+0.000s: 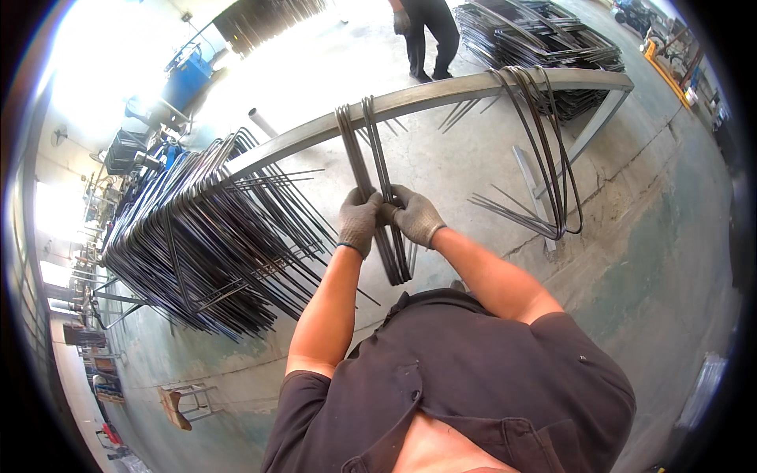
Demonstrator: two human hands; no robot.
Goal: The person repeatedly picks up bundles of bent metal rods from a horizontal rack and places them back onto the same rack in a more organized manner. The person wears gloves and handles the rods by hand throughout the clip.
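Observation:
Bent dark metal rods hang in a narrow bundle over a long steel beam in front of me. Beside them hangs a second small group of rods, slightly apart at the top. My left hand, in a grey work glove, is closed around the left bundle below the beam. Closed on the rods just to its right is my gloved right hand, the two hands nearly touching. The rods' lower bends show beneath my hands. My fingertips are partly hidden behind the metal.
Many bent rods hang densely on the beam's left end. Several more rods hang toward its right end, near a slanted leg. Behind stand a stack of frames and another person. A small stool is at lower left.

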